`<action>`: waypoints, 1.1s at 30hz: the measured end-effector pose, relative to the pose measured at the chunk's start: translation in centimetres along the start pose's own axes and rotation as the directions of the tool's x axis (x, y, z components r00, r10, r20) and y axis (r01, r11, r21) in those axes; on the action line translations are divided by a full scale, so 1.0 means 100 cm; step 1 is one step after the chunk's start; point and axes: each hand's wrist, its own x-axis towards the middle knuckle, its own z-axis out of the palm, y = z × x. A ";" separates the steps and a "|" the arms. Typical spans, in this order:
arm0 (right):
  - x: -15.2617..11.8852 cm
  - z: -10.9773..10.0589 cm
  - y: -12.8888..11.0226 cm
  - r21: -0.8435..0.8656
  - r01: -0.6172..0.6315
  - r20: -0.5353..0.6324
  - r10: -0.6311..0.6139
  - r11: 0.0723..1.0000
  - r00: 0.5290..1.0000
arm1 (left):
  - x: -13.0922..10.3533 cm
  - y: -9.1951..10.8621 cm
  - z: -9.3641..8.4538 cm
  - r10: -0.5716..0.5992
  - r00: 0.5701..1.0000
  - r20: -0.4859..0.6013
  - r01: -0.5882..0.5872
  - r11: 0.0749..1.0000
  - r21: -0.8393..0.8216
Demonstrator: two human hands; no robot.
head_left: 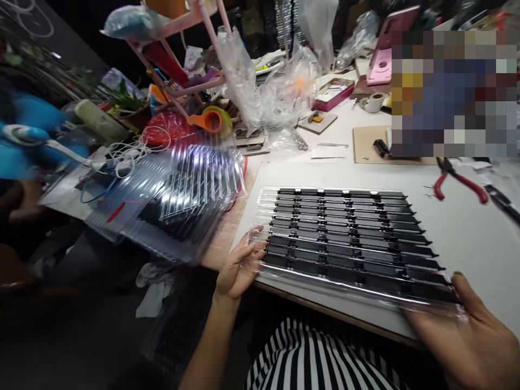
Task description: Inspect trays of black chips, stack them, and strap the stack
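A clear plastic tray is held between my two hands over the front edge of the white work surface. Rows of black strip-like parts with fine teeth along them fill its grooves. My left hand grips the tray's left end, thumb on top. At the near right corner, my right hand has its thumb over the edge and its fingers under the tray, partly hidden. Left of the tray lies a stack of similar clear trays, blurred.
Red-handled pliers and a dark tool lie on the right. Cardboard, a tape roll and crumpled plastic bags sit at the back. A pink rack and white cables are at left.
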 end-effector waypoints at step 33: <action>0.003 -0.006 0.005 -0.051 -0.092 0.477 0.105 0.994 0.873 | -0.002 0.000 0.001 0.042 0.991 0.123 -0.014 0.975 -0.223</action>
